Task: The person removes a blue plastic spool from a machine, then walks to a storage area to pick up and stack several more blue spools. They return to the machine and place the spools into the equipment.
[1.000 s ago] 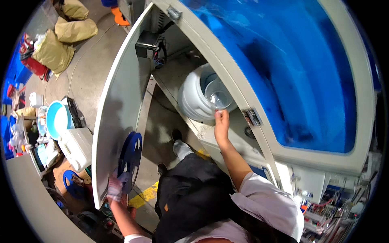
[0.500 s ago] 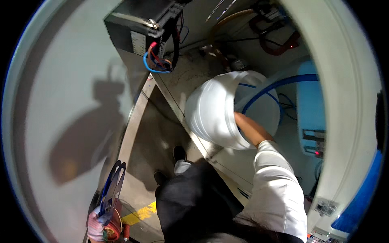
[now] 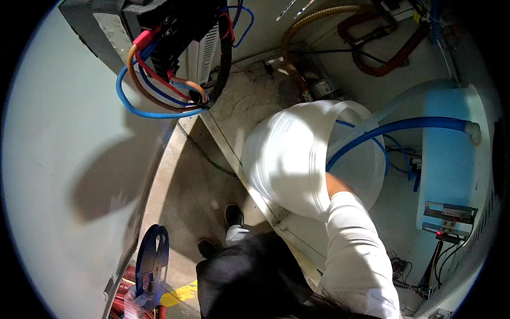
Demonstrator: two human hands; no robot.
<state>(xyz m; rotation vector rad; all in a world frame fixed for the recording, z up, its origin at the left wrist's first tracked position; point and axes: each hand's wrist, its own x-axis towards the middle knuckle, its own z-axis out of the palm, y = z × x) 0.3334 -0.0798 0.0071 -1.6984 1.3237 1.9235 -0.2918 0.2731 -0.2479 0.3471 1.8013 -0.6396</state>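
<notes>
A white plastic bucket (image 3: 287,154) lies tipped on its side, its mouth facing right. My right hand (image 3: 338,185) reaches into that mouth; only the wrist shows, and the bucket wall hides the fingers. A thick blue hose (image 3: 396,125) curves into the bucket above my wrist. At the lower left, my left hand (image 3: 134,308) is closed on the lower edge of a dark blue reel (image 3: 143,260) with open slots, held upright.
A black electrical box (image 3: 183,40) with looped blue, red and brown wires (image 3: 130,109) juts out at the upper left. A coiled red-brown hose (image 3: 366,66) lies at the back. A translucent blue panel (image 3: 449,159) stands right. Red hoses (image 3: 160,311) are beside the reel.
My view has shifted closer, so the black box and wires look larger. My right hand has gone deeper into the bucket. The reel now shows more of its face, still in my left hand.
</notes>
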